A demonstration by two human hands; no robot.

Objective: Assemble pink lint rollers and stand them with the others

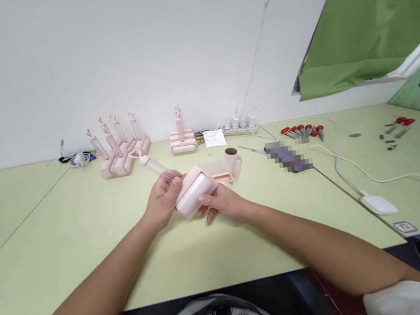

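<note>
A pink lint roller (195, 191) with a white roll is held above the table between both hands. My left hand (163, 198) is closed around the end of its clear handle, close to the roller head, and the looped handle tip points up and to the left. My right hand (220, 203) grips the right end of the head, thumb on the white roll. Just behind my right hand lie a pink part (223, 178), a brown cardboard tube (231, 151) and a clear cylinder (237, 168).
Several pink rollers (116, 163) stand at the back left, more (183, 143) at the back centre. A power strip (241, 130), a blurred dark object (288, 156), red-handled tools (301, 130), a white adapter (378, 203) with its cable, and a white coiled cable (79, 160) lie about.
</note>
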